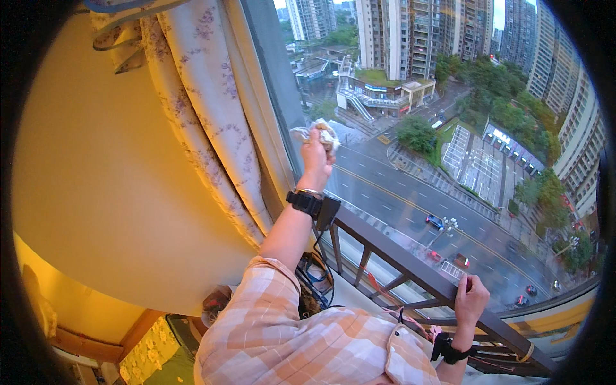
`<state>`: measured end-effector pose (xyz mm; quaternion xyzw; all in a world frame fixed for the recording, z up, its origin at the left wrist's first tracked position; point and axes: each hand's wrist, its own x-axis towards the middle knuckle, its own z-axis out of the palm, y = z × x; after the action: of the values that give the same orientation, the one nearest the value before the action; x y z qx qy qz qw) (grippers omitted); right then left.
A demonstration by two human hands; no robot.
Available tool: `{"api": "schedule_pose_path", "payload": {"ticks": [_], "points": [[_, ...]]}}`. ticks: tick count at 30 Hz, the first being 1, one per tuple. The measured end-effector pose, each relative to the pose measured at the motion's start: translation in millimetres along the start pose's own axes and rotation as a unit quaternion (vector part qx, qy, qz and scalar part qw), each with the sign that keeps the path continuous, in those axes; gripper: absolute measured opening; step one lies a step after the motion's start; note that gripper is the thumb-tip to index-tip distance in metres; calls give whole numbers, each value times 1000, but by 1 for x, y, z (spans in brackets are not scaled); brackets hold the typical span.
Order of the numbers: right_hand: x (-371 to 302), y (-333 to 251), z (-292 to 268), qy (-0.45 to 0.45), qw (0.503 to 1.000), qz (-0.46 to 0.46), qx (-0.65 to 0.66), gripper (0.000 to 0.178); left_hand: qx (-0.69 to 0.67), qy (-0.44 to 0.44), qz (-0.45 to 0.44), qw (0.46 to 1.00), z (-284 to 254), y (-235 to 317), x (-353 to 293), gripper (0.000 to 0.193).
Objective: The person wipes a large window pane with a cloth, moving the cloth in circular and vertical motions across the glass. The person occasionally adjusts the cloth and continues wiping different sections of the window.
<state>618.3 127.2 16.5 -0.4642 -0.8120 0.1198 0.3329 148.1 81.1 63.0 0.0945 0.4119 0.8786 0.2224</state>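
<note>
My left hand point(316, 159) reaches far forward and is closed around a crumpled whitish cloth point(328, 137). The cloth is up against the window glass point(359, 157), close to the window's left frame. Lower right, my right hand point(471, 299) is closed in a fist at the dark brown railing point(398, 258), seemingly gripping its top bar. The fingertips of that hand are partly hidden. Each wrist wears a black band, and the left one carries a small black box with a cable hanging from it.
Floral curtains point(221, 109) hang beside the window on the left, in front of a yellowish wall point(109, 167). Below my left arm lie dark cables point(316, 273). Pink cord point(420, 327) is strung along the railing. Far below, outside, run a road and tall buildings.
</note>
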Motion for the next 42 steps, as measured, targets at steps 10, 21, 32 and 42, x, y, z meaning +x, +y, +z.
{"api": "schedule_pose_path", "payload": {"ticks": [10,21,32,42], "points": [[-1,-1,-1,17,1000,-18,2,22,-13,-60,110,992,44,78,37,25],[-1,1,0,18,1000,-11,-6,24,22,151,0,988,-37,24,70,22],[-1,-1,-1,8,1000,-13,-24,23,11,-65,224,972,86,121,43,25],[-2,1,-1,10,1000,-10,-11,23,40,86,127,987,-7,79,100,13]]}}
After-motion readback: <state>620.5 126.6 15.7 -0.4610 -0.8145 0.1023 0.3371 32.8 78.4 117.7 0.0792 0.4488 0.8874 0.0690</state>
